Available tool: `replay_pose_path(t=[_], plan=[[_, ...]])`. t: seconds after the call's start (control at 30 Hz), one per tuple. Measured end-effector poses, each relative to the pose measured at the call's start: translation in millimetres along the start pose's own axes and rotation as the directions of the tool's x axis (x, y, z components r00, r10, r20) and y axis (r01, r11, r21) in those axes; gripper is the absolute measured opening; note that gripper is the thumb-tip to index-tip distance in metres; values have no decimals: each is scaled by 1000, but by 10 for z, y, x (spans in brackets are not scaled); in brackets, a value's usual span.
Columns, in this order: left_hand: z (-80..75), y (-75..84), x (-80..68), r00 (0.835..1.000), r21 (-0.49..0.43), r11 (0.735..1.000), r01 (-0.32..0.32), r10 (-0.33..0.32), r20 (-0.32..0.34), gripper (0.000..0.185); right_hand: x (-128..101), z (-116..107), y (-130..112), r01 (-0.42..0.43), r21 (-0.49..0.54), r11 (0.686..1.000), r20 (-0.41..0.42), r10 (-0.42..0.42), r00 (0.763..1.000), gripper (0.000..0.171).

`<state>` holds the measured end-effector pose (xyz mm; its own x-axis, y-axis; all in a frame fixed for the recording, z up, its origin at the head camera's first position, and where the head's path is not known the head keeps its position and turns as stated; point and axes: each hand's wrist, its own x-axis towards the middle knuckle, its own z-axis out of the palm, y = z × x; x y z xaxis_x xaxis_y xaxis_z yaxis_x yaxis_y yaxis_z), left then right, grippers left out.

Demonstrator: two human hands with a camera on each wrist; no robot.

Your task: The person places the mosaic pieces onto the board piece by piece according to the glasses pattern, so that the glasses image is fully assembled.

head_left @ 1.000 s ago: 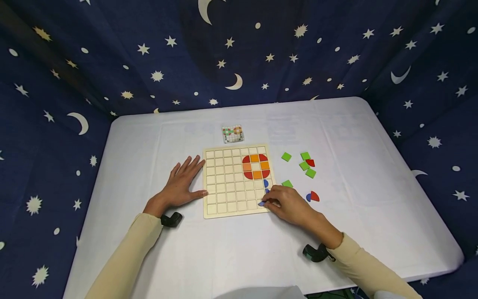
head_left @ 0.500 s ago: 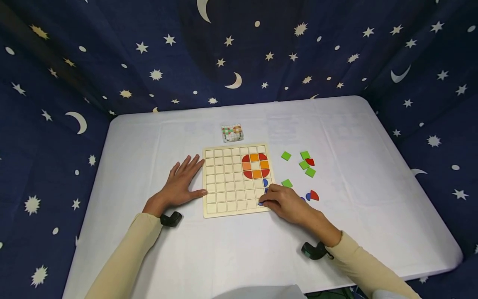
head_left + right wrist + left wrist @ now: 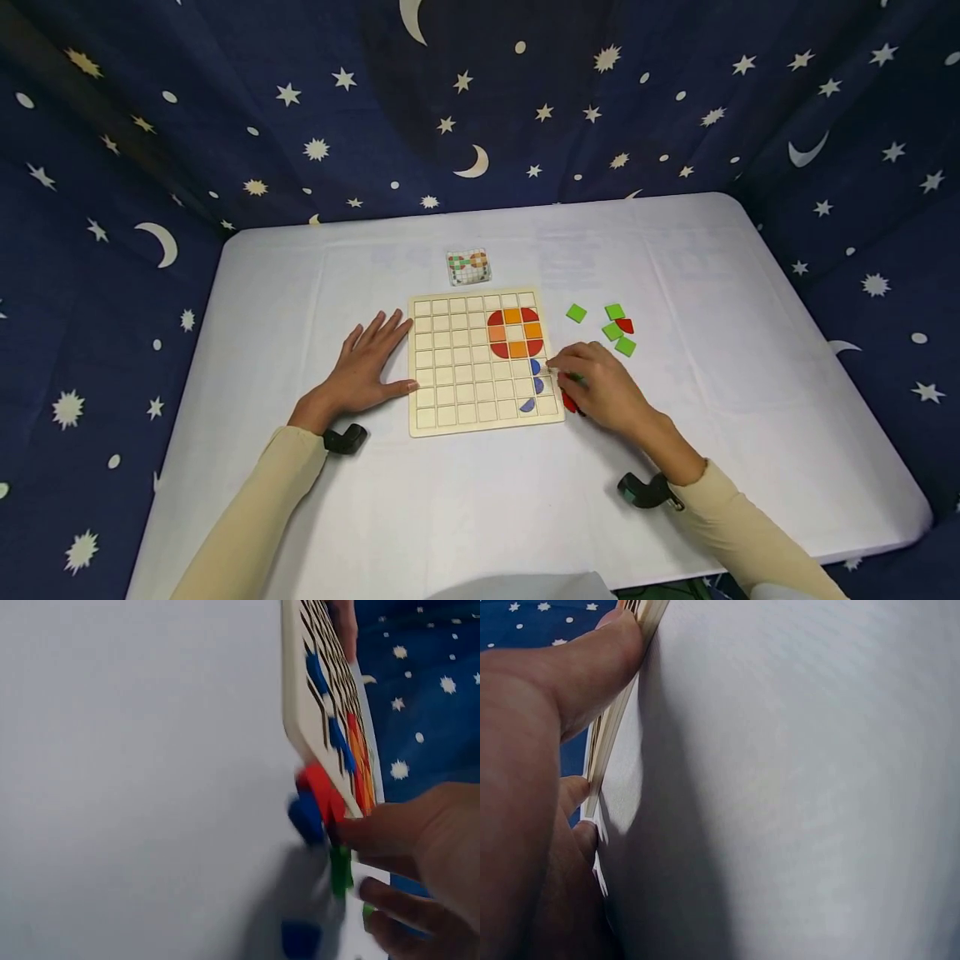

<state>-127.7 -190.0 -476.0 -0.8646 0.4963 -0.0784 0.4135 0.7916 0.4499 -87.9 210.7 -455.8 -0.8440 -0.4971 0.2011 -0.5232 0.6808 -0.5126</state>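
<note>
A: Board (image 3: 457, 367) sits mid-table. Left hand (image 3: 365, 367) lies flat against its left edge, so that side is blocked.

B: Right side?

A: Tight. Right hand (image 3: 600, 385) is at the board's right edge over a green piece (image 3: 576, 379), with a red piece (image 3: 570, 404) just beside. Green squares (image 3: 615, 330) are scattered further back right.

B: Open paths?

A: Near strip of white table (image 3: 480, 517) between the forearms. Far right is bare too. The card (image 3: 467, 267) is just behind the board.
</note>
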Motion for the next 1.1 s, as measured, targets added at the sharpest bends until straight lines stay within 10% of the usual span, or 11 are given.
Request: replay_pose_path(t=[0.53, 0.8, 1.1], plan=[[12, 4, 9, 1000, -11, 1000, 0, 0, -11, 100, 97, -379, 202, 43, -112, 993, 329, -3, 944, 28], [18, 45, 45, 1000, 0, 1000, 11, -11, 3, 98, 360, -430, 137, 9, -271, 962, 233, 56, 971, 27], [14, 62, 28, 1000, 1, 1000, 29, -29, 8, 98, 1089, -164, -149, 169, -188, 967, 187, -134, 973, 19]])
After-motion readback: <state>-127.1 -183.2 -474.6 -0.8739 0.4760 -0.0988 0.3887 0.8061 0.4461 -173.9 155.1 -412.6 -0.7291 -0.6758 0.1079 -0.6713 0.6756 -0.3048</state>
